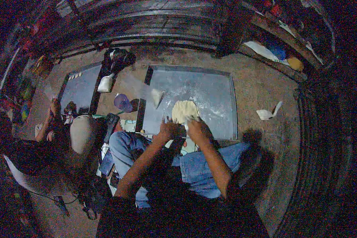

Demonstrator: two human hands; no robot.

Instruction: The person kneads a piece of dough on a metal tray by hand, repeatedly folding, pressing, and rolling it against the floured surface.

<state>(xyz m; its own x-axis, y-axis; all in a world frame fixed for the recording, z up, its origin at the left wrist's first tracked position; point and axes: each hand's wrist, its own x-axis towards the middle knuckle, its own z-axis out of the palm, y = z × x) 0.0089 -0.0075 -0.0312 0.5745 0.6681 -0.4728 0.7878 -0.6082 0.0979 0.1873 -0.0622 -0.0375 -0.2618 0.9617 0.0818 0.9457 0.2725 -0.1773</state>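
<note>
A flattened, pale piece of dough (185, 110) lies on a grey, flour-dusted tray (218, 91) before my crossed legs. At the dough's near left edge is my left hand (168, 129), its fingers apart and pointing forward. My right hand (198, 130) reaches the near right edge, fingers stretched over the dough and slightly smeared by motion. Between the hands shows a small whitish patch that I cannot make out. A clear plastic bag with pale powder (157, 97) rests on the tray's left side.
Left of the tray is a purple cup (123, 102). A white scoop (269, 112) lies on the floor to the right. Farther left, another person's hand (55, 105) is beside a second tray (81, 89) holding small pale pieces. A white bag (105, 84) stands near it.
</note>
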